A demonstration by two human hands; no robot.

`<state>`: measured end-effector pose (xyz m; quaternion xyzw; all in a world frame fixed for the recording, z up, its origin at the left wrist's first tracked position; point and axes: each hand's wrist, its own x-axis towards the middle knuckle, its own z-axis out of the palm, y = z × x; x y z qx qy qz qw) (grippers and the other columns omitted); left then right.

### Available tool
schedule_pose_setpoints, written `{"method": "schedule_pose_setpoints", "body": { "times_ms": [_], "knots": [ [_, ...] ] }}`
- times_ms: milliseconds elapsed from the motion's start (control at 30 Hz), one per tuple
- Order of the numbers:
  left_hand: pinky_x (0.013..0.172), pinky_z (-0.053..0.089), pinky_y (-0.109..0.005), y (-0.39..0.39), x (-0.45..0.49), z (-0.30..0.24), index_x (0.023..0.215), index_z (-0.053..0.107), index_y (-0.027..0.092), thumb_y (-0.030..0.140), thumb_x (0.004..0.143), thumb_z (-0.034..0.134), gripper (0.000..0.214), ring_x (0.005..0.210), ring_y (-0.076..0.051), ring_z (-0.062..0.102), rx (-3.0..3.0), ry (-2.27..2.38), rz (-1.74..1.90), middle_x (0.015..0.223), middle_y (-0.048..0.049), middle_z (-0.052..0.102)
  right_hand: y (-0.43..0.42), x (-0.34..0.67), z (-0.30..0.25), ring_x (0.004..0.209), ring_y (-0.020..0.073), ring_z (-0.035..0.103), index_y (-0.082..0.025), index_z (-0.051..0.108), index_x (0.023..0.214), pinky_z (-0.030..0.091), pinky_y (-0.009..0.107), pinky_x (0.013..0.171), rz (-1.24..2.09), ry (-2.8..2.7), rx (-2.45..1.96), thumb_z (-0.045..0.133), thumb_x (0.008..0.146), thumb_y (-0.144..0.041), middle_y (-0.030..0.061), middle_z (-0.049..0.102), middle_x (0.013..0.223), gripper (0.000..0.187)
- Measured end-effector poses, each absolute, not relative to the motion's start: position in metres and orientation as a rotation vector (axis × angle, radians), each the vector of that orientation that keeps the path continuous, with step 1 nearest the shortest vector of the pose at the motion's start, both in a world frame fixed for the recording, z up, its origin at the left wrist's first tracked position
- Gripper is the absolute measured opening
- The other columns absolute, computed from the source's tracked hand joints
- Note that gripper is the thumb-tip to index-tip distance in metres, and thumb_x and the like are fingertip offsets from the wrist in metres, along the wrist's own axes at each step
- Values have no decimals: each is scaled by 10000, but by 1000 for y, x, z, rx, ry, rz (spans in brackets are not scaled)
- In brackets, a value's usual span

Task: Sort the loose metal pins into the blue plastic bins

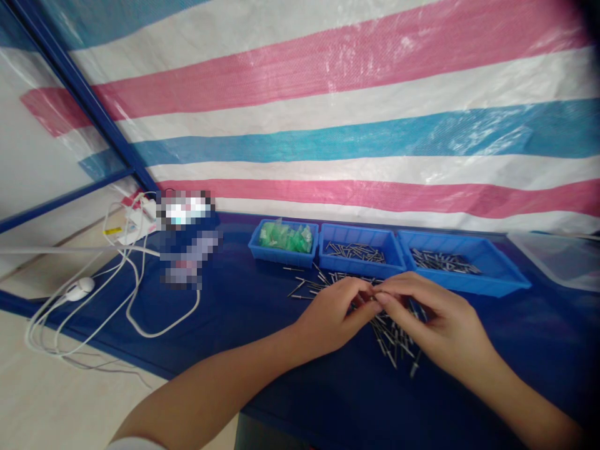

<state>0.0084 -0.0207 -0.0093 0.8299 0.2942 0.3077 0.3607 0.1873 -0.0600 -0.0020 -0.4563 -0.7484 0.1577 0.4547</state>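
Note:
My left hand (335, 315) and my right hand (434, 312) meet over a loose pile of blind rivets (389, 340) on the blue tabletop. Both hands are closed in a pinch, their fingertips touching or nearly so. Whatever lies between the fingers is too small and too hidden to make out. Part of the pile is covered by the hands; more rivets spread out to the left. Just behind, a blue bin of rivets (360, 269) stands beside another blue bin of rivets (509, 281) on the right.
A smaller blue bin (281, 255) with green plastic packets stands left of the others. A clear plastic container (562, 262) is at the far right. White cables (135, 312) and a power strip (138, 225) lie on the left. Striped sheeting (328, 144) hangs behind.

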Motion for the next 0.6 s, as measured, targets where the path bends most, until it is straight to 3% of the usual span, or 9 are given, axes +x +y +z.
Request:
{"method": "schedule_pose_setpoints", "body": {
  "times_ms": [200,367,600],
  "knots": [
    [724,467,-249,-18,8,-12,870,547,165,361,871,601,203,764,-129,559,2059,817,946,832,-16,583,-58,192,-1,766,197,643,-244,641,884,523,350,722,374,-1843,-1132,570,866,-275,46,680,845,79],
    [707,461,-246,-16,4,-8,955,549,164,407,877,587,258,748,-124,566,2094,901,966,860,-15,596,-50,201,0,740,180,635,-242,629,837,508,325,704,333,-1921,-1201,546,880,-314,28,670,817,118],
    [813,398,-311,-9,-8,2,1086,621,207,567,842,569,438,951,-194,570,2757,778,495,1050,-57,635,-34,250,9,666,243,603,-243,596,785,427,372,617,-164,-1597,-1720,463,878,-458,50,619,718,269]
  ]
}}
